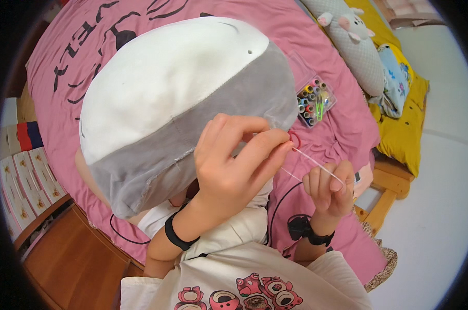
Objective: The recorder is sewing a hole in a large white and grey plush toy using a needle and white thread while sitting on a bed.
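Observation:
A large white and grey plush toy [168,77] lies across my lap, with a seam along its lower grey side that looks open and frayed. Over its near right edge, my left hand [241,162] pinches a white thread [315,159] between thumb and fingers, beside a small red loop [296,136]. The thread runs taut down to the right, where my right hand [330,188] is curled around it. Whether a needle is between my left fingertips cannot be seen.
A clear plastic box of thread spools [310,123] with small green-handled snips sits on the pink bedding [334,58]. A long grey plush pillow [360,58] and yellow pillow [400,143] lie at the upper right. A black cable [273,211] passes beside my lap.

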Motion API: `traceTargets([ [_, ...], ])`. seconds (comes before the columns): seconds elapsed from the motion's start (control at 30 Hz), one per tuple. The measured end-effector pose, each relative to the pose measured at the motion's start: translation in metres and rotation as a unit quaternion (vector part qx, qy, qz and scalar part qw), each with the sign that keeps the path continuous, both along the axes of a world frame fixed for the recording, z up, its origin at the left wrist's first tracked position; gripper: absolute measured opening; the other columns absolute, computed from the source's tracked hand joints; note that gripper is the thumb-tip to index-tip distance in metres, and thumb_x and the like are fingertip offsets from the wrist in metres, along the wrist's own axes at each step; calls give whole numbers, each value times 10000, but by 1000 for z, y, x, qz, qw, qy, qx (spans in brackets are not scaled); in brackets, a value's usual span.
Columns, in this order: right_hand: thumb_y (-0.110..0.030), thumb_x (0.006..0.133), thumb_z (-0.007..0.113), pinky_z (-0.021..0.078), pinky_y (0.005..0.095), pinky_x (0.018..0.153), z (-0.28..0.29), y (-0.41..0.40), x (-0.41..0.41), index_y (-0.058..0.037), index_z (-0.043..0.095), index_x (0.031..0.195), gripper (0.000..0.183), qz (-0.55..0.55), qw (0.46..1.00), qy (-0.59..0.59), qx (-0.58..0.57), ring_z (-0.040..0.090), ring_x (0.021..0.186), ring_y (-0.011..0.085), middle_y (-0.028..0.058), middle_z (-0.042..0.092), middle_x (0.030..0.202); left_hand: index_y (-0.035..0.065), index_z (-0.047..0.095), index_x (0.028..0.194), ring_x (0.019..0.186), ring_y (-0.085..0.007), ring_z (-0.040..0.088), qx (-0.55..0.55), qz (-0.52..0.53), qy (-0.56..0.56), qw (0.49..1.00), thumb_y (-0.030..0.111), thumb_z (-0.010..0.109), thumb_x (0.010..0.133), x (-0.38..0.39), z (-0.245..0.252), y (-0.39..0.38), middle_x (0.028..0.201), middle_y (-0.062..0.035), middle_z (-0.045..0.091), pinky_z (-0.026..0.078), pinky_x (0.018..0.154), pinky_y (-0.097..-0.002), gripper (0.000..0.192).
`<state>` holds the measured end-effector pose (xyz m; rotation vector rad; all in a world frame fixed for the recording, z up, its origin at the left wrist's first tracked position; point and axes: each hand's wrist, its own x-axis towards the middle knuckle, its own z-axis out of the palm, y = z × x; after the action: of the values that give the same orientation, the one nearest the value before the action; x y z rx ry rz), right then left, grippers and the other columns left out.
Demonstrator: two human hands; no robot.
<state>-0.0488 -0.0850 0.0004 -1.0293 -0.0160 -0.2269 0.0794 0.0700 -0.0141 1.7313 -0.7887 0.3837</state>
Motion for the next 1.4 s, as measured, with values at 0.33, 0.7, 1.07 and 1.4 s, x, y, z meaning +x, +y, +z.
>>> traceTargets([
  [0.33, -251, 968, 657, 312, 305, 504, 0, 0, -12, -43, 608, 833, 252, -8, 999, 5, 51, 440, 489, 128, 19, 556, 613, 83, 732, 878, 696, -209, 562, 0, -4, 45, 999, 49, 824, 700, 1, -2, 5, 827, -41, 617, 438, 591, -323, 203],
  [0.7, -323, 1037, 521, 330, 313, 526, -13, -15, -17, -94, 520, 883, 276, 37, 988, -42, 147, 415, 527, 138, 12, 539, 615, 60, 727, 883, 713, -218, 584, 11, 13, 79, 997, 23, 828, 716, 1, -1, 8, 838, -58, 632, 452, 595, -321, 198],
  [1.07, -229, 1091, 389, 499, 341, 761, -22, -9, -14, -25, 626, 824, 412, -80, 955, 263, -107, 545, 589, 155, 34, 532, 573, 51, 713, 887, 710, -217, 599, 28, 10, 53, 998, 13, 812, 744, 3, -3, 14, 837, -61, 674, 447, 607, -320, 178],
  [1.4, -11, 912, 652, 505, 272, 711, -19, 15, 15, 9, 685, 995, 91, -263, 815, 232, -462, 638, 783, 161, 95, 670, 927, 39, 705, 900, 678, -198, 595, 17, -8, 56, 998, -9, 799, 753, 6, -2, 14, 845, -58, 708, 454, 606, -302, 182],
])
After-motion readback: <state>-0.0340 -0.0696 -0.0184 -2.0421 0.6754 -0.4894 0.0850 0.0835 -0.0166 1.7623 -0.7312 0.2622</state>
